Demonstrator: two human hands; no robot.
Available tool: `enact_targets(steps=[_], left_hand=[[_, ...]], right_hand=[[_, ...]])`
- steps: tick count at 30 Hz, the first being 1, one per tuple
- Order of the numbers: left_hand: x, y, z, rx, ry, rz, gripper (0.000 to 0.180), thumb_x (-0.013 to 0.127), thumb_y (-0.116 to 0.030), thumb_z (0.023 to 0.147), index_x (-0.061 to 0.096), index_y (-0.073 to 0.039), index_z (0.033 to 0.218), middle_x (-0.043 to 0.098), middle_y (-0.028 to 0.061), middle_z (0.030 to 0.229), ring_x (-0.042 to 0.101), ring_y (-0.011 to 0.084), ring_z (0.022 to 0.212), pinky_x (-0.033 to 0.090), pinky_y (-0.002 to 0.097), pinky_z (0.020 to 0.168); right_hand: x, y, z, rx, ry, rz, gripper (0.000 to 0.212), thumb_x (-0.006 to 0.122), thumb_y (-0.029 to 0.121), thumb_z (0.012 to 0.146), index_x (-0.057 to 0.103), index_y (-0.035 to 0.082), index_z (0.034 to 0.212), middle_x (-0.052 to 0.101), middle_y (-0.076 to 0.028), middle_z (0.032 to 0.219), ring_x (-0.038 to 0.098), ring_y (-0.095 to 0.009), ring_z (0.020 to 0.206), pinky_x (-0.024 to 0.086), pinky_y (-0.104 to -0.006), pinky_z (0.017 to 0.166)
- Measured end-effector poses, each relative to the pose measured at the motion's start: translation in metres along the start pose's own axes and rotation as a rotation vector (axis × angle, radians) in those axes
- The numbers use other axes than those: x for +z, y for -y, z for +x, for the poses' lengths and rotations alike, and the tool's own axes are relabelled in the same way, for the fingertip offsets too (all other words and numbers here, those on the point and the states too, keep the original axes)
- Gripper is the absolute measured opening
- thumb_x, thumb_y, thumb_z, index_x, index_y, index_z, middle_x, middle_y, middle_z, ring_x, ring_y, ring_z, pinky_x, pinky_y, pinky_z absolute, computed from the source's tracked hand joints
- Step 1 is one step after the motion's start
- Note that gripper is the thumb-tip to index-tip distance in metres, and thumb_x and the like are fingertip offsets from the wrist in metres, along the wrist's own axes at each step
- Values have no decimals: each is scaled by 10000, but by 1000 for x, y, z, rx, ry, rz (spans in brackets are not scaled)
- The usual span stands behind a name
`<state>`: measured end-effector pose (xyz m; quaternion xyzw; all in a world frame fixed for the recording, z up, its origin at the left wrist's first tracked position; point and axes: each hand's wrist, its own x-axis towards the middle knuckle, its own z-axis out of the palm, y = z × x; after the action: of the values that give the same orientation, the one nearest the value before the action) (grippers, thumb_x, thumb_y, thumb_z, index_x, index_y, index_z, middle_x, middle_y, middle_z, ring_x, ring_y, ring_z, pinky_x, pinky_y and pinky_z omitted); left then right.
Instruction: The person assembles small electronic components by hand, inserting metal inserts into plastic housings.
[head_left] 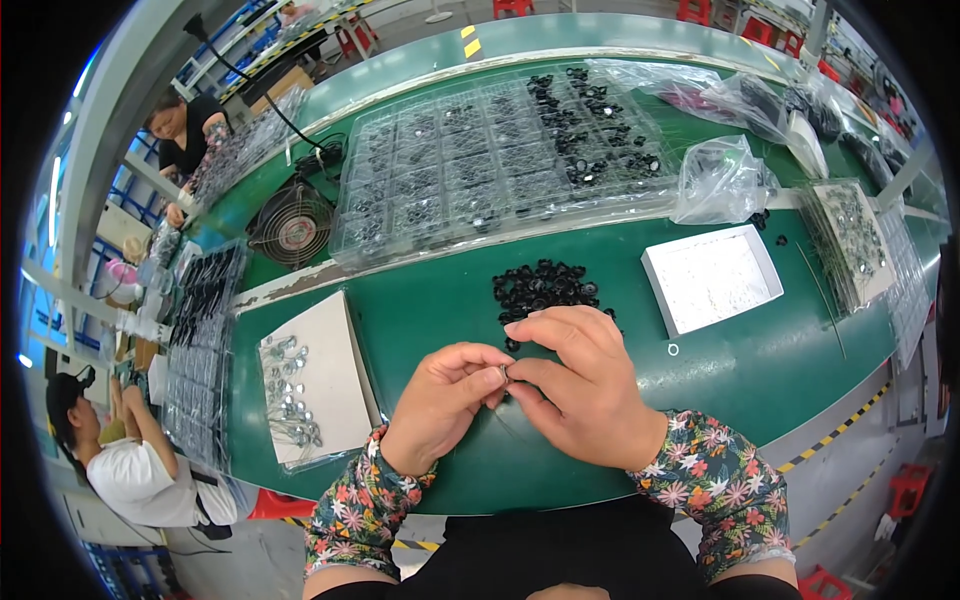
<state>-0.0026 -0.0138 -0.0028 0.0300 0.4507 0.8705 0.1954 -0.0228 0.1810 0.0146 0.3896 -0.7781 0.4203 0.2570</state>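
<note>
My left hand (445, 400) and my right hand (590, 390) meet above the green tabletop. Both pinch a small part (504, 373) between thumb and fingertips; the fingers cover most of it. Thin wires seem to hang beneath it. Just beyond my right hand lies a pile of small black round caps (545, 288). To the right, an open white box (712, 278) holds tiny pale pieces, and a small white ring (673, 350) lies near its front corner. Left of my hands, round silvery discs with thin leads (290, 385) rest on a pale board (335, 375).
Behind a ledge stand clear compartment trays (450, 160) filled with small parts. A black fan (292, 225) stands at their left. Clear plastic bags (722, 180) lie at the back right, beside another parts-covered board (850, 240). Two co-workers (150, 470) (185, 135) sit at the left.
</note>
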Motion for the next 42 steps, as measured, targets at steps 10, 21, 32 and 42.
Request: enact_targets(steps=[10,21,32,42], left_hand=[[2,3,-2,12,-9,-50,151,619,-25,925,650,-15,1073,679,87,986,606,124,835,489,251,727],[5,6,-2,38,-47,-24,133,626,-28,922,657,-15,1051,684,80,965,637,133,859,497,254,732],[8,10,-2,93,-86,-14,138,640,-9,907,668,-3,1042,689,96,987,648,151,878,515,268,763],[8,11,-2,115,-62,16,154,633,3,907,661,-4,1058,685,103,986,645,155,875,520,271,752]], right_hand=[[1,1,0,-17,-29,-50,191,699,45,700,639,24,881,580,-100,1151,558,-303,1071,438,-467,915],[1,4,2,-28,-30,-105,154,685,52,701,644,25,847,590,-102,1167,558,-304,1093,425,-474,943],[9,0,4,209,-99,169,105,678,-14,686,582,28,699,617,-115,1125,575,-326,1078,494,-403,876],[9,-6,-2,419,-77,397,83,689,14,700,609,35,708,629,-130,1143,593,-298,1074,481,-380,901]])
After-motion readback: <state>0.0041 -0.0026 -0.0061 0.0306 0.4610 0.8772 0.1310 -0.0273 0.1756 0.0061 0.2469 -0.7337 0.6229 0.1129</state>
